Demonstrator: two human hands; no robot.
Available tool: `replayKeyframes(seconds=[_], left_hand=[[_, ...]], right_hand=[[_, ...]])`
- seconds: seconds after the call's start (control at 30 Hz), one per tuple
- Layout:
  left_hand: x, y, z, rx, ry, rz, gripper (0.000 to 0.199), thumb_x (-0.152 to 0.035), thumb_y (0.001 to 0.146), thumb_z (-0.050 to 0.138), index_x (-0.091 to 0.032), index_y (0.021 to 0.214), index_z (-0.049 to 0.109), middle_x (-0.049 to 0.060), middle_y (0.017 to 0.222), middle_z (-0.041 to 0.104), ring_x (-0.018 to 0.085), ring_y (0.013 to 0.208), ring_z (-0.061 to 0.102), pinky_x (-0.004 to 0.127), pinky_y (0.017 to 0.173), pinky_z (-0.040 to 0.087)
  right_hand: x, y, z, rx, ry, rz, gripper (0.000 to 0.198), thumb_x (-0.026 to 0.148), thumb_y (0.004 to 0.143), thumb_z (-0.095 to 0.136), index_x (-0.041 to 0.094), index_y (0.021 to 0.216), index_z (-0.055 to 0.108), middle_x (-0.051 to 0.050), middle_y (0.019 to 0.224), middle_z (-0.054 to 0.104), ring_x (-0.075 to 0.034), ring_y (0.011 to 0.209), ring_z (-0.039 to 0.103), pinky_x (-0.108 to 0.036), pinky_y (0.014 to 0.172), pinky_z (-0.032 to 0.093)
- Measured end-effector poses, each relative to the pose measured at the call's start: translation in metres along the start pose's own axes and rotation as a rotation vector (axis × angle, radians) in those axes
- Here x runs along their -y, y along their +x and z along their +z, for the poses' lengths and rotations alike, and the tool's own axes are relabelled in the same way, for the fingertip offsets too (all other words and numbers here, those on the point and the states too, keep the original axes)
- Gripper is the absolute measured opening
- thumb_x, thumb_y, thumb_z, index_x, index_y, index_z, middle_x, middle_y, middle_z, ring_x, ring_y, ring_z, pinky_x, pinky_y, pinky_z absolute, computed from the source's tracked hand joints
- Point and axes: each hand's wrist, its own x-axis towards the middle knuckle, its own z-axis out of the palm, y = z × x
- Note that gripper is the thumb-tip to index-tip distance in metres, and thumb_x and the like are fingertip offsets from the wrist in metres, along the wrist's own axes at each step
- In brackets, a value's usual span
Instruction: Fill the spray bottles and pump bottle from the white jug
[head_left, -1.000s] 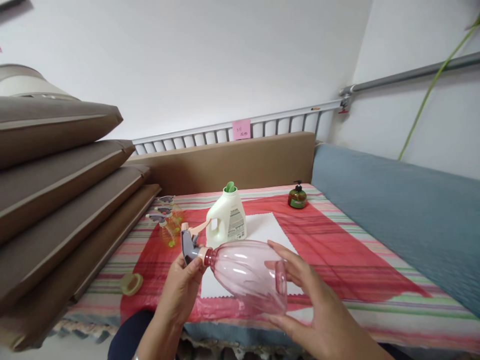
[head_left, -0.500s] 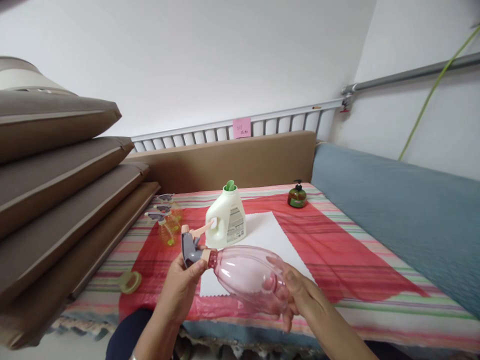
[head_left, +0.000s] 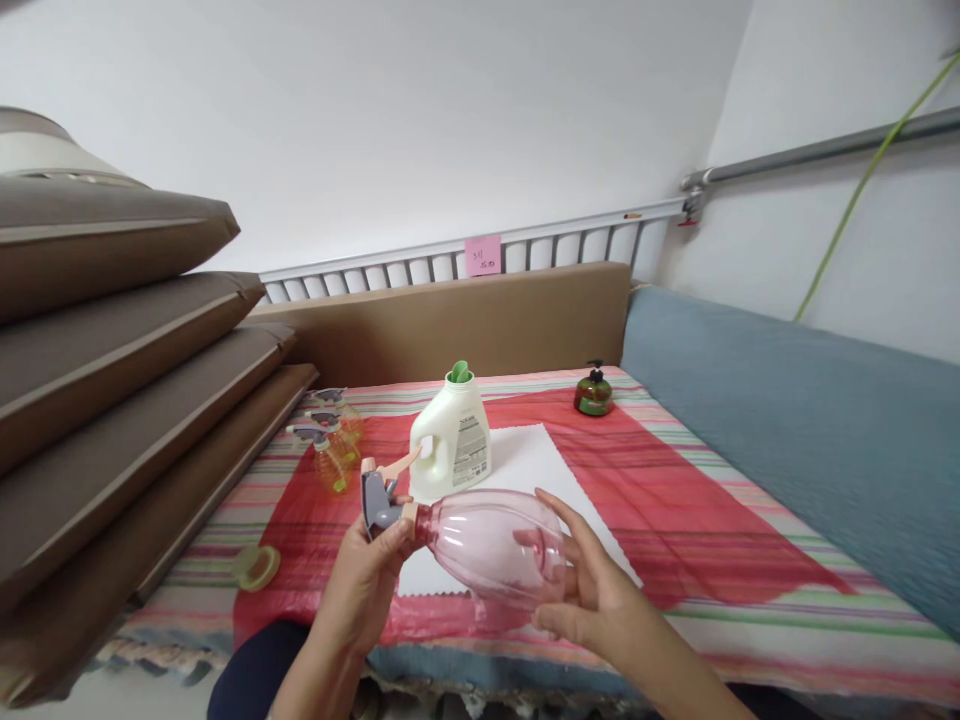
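A clear pink spray bottle (head_left: 487,545) with a grey and peach trigger head lies sideways between my hands, above the table-like surface. My left hand (head_left: 367,565) is closed round its neck, just under the trigger head. Around the bottle's base curl the fingers of my right hand (head_left: 592,590), thumb on the near side. Just behind the bottle stands a pale green jug (head_left: 454,435) with a handle, its neck uncapped and something green showing in the mouth. Beneath both is a white sheet (head_left: 532,460) with a zigzag edge.
Several yellow-orange spray bottles (head_left: 330,465) stand at the left. A pale green cap or ring (head_left: 256,568) lies near the front left. At the back right is a brown pump bottle (head_left: 593,392). Stacked brown cushions (head_left: 142,400) border the left side; a blue padded side (head_left: 787,420) borders the right.
My right hand has shifted its grip, its fingers and thumb now cupping the bottle's base from the end. My left hand keeps its hold on the neck. The bottle has barely moved.
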Motion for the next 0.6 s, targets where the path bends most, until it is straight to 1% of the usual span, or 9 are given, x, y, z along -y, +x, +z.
replayKeyframes(seconds=[0.1, 0.17, 0.23, 0.3, 0.37, 0.43, 0.47, 0.53, 0.6], left_hand=[[0.0023, -0.0002, -0.0032, 0.027, 0.009, -0.022, 0.019, -0.020, 0.062, 0.076, -0.013, 0.076, 0.064, 0.001, 0.072, 0.062, 0.012, 0.064, 0.058, 0.028, 0.065, 0.050], [0.0038, -0.0003, -0.0052, 0.051, 0.008, -0.036, 0.019, -0.020, 0.062, 0.075, -0.013, 0.076, 0.064, 0.000, 0.067, 0.061, 0.011, 0.060, 0.056, 0.027, 0.062, 0.050], [0.0050, -0.0003, -0.0066, 0.078, 0.006, -0.042, 0.018, -0.021, 0.063, 0.075, -0.012, 0.074, 0.064, 0.000, 0.064, 0.059, 0.010, 0.058, 0.055, 0.026, 0.060, 0.049], [0.0058, -0.0003, -0.0075, 0.103, 0.011, -0.046, 0.015, -0.021, 0.064, 0.074, -0.012, 0.069, 0.063, 0.000, 0.063, 0.058, 0.010, 0.057, 0.054, 0.025, 0.060, 0.049], [0.0064, -0.0004, -0.0082, 0.115, 0.020, -0.055, 0.016, -0.021, 0.064, 0.074, -0.012, 0.064, 0.061, 0.000, 0.064, 0.058, 0.011, 0.058, 0.055, 0.026, 0.060, 0.049], [0.0067, -0.0003, -0.0088, 0.113, 0.026, -0.070, 0.015, -0.021, 0.064, 0.074, -0.012, 0.065, 0.062, 0.001, 0.066, 0.059, 0.012, 0.060, 0.056, 0.027, 0.060, 0.050], [0.0067, -0.0002, -0.0091, 0.106, 0.025, -0.074, 0.015, -0.021, 0.064, 0.074, -0.012, 0.067, 0.062, 0.001, 0.067, 0.059, 0.012, 0.060, 0.056, 0.027, 0.060, 0.050], [0.0065, 0.0002, -0.0095, 0.081, 0.024, -0.071, 0.018, -0.020, 0.062, 0.075, -0.012, 0.074, 0.064, 0.001, 0.068, 0.059, 0.012, 0.061, 0.056, 0.027, 0.060, 0.050], [0.0057, 0.0008, -0.0097, 0.044, 0.031, -0.057, 0.023, -0.021, 0.060, 0.077, -0.012, 0.077, 0.065, 0.001, 0.067, 0.059, 0.011, 0.059, 0.055, 0.025, 0.058, 0.050]], right_hand=[[0.0028, 0.0012, -0.0032, 0.016, -0.019, 0.016, 0.095, 0.044, 0.059, 0.073, 0.027, 0.134, 0.018, -0.010, 0.106, 0.055, -0.010, 0.055, 0.055, -0.028, 0.053, 0.044], [0.0051, 0.0011, -0.0037, 0.033, -0.039, 0.021, 0.092, 0.054, 0.063, 0.067, 0.022, 0.133, 0.018, -0.004, 0.085, 0.061, -0.013, 0.051, 0.057, -0.028, 0.051, 0.044], [0.0061, 0.0010, -0.0033, 0.046, -0.099, 0.036, 0.088, 0.063, 0.068, 0.057, 0.016, 0.132, 0.020, 0.001, 0.063, 0.059, -0.015, 0.046, 0.057, -0.027, 0.048, 0.042], [0.0053, 0.0014, -0.0028, 0.043, -0.162, 0.064, 0.083, 0.069, 0.071, 0.047, 0.013, 0.130, 0.026, 0.004, 0.051, 0.056, -0.017, 0.042, 0.057, -0.027, 0.046, 0.041], [0.0035, 0.0020, -0.0026, 0.018, -0.179, 0.084, 0.080, 0.071, 0.071, 0.044, 0.015, 0.126, 0.031, 0.001, 0.057, 0.059, -0.017, 0.043, 0.058, -0.027, 0.044, 0.041], [0.0020, 0.0021, -0.0026, -0.024, -0.146, 0.068, 0.078, 0.069, 0.068, 0.049, 0.018, 0.125, 0.033, -0.005, 0.078, 0.063, -0.018, 0.054, 0.062, -0.028, 0.047, 0.044], [0.0018, 0.0019, -0.0026, -0.042, -0.121, 0.047, 0.077, 0.066, 0.067, 0.054, 0.019, 0.124, 0.034, -0.008, 0.090, 0.062, -0.019, 0.061, 0.063, -0.030, 0.051, 0.047], [0.0026, 0.0009, -0.0029, -0.050, -0.090, 0.004, 0.075, 0.054, 0.065, 0.064, 0.022, 0.125, 0.033, -0.012, 0.112, 0.056, -0.020, 0.077, 0.063, -0.034, 0.064, 0.051], [0.0045, -0.0006, -0.0036, -0.034, -0.118, -0.041, 0.077, 0.037, 0.061, 0.071, 0.024, 0.126, 0.032, -0.014, 0.124, 0.049, -0.021, 0.089, 0.061, -0.038, 0.077, 0.050]])
